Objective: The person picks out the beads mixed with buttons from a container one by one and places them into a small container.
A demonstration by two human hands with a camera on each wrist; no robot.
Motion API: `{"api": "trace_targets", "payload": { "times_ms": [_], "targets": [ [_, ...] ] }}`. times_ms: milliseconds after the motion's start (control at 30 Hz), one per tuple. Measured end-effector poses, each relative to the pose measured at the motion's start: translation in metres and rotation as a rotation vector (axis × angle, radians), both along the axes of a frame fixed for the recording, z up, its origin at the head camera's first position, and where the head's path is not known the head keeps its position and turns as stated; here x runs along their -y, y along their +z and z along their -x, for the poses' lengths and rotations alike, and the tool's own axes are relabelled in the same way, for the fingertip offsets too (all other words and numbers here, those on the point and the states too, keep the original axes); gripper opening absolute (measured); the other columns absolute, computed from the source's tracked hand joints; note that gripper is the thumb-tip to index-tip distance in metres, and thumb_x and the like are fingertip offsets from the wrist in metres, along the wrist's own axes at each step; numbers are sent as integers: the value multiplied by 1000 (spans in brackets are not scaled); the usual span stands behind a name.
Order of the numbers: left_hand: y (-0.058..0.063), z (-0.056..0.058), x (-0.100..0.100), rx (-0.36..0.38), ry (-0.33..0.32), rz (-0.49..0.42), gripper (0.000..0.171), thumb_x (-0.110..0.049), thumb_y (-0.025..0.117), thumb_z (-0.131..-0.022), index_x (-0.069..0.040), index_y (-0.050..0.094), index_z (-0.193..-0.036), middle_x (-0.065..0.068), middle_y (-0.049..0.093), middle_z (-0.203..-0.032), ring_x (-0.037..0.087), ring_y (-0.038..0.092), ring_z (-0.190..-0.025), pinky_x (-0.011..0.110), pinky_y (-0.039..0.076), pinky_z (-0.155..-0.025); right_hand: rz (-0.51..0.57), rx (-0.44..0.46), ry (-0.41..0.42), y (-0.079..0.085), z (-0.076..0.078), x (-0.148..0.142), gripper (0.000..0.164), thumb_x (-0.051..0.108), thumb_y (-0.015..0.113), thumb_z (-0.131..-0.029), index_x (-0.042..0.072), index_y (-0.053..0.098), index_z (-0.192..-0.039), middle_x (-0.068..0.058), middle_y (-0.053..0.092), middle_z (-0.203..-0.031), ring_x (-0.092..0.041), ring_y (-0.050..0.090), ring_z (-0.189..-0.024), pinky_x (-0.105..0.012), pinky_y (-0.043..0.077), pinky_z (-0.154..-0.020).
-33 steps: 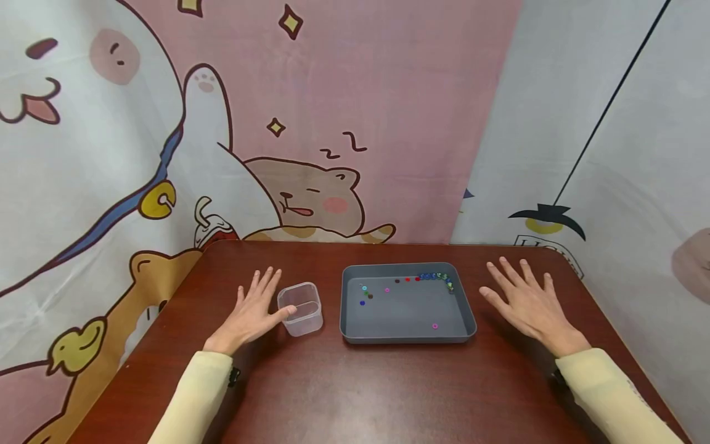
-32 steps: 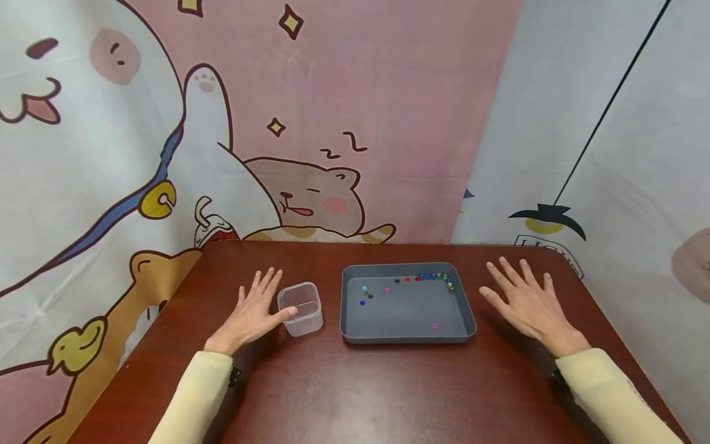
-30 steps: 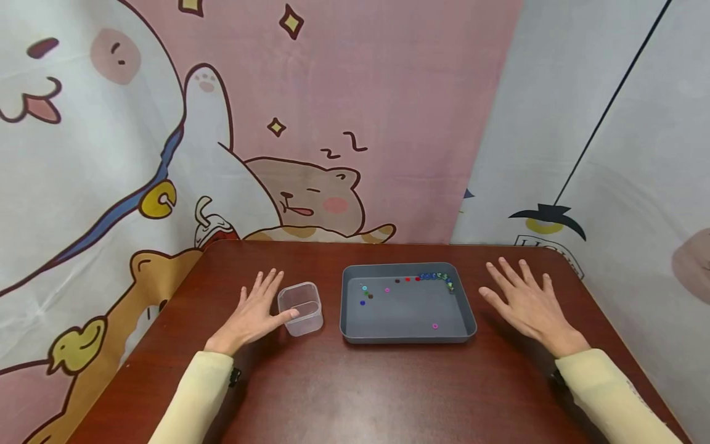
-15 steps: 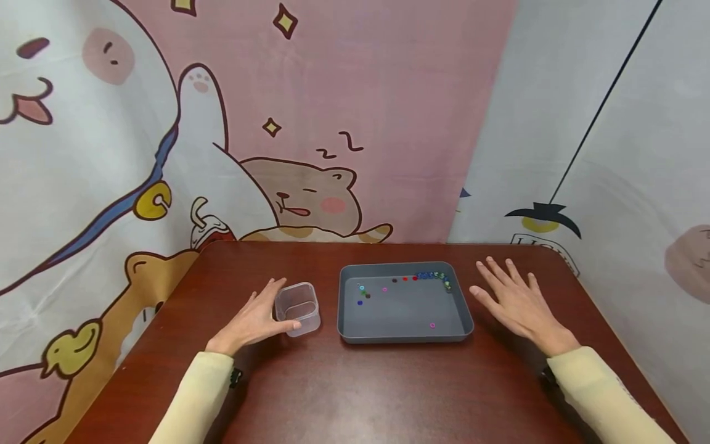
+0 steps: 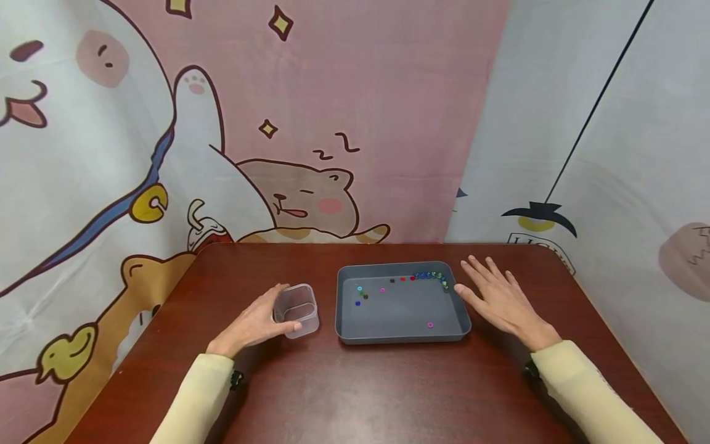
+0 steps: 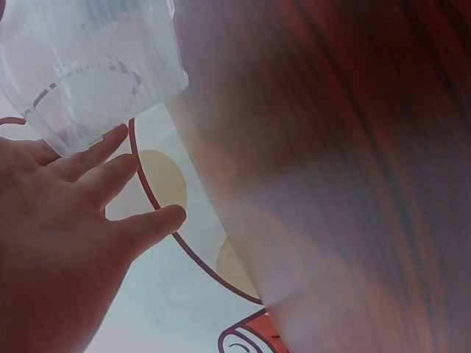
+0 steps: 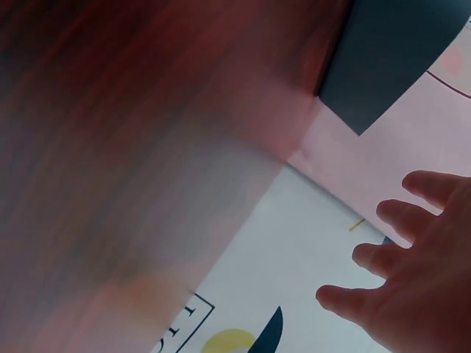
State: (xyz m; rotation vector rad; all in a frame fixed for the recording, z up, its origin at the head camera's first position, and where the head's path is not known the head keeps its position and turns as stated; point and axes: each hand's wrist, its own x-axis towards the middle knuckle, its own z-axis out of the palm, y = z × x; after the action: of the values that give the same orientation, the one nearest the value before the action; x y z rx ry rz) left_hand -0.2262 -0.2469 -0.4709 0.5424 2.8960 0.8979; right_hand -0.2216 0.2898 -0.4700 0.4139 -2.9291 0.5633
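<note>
A clear plastic container stands on the table left of centre. My left hand grips it from the left, thumb at its near side and fingers at its far side. In the left wrist view the container is by the index finger, while the other fingers of the hand spread out below it. My right hand is spread, palm down, just off the right side of a grey tray. It holds nothing. The right wrist view shows the tray's wall beyond the hand's spread fingers.
Blue and green beads line the tray's far right corner. Several loose beads, red, brown, pink and blue, lie elsewhere in it, with one pink ring near the front. A printed cloth hangs behind the brown table.
My left hand has closed in on the container, its spread fingers drawing together around it. My right hand has moved left toward the tray. The head view has shifted slightly.
</note>
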Motion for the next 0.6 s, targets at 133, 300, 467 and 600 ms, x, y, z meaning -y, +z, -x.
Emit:
{"api": "trace_targets", "payload": {
  "times_ms": [133,300,467,600],
  "targets": [
    [0,1,0,11,-9,-58,94,-61,82,-81,-9,44,-150,12,60,-132,26,60,-111,46,53,-94,-9,-35,16,0,5,9,80,58,55,-102,6,38,-160,-20,29,-166,-48,16,-154,-74,14,-115],
    [-2,1,-1,10,-14,-92,92,-57,82,-83,-7,44,-150,13,59,-134,27,60,-115,47,51,-97,-54,-110,44,0,11,18,71,45,68,-98,2,50,-152,-23,37,-161,-49,26,-150,-74,23,-113],
    [-2,1,-3,19,-22,-119,91,-54,83,-83,-7,44,-150,14,59,-135,28,60,-115,49,51,-98,-103,-127,72,1,16,25,55,33,75,-95,2,63,-140,-25,41,-159,-49,29,-149,-74,27,-111],
    [-3,1,-3,25,-26,-126,90,-53,84,-83,-7,44,-149,15,59,-135,28,60,-115,49,52,-98,-150,-123,76,1,19,30,45,29,78,-93,2,71,-128,-24,44,-157,-48,30,-148,-73,29,-111]
  ]
}}
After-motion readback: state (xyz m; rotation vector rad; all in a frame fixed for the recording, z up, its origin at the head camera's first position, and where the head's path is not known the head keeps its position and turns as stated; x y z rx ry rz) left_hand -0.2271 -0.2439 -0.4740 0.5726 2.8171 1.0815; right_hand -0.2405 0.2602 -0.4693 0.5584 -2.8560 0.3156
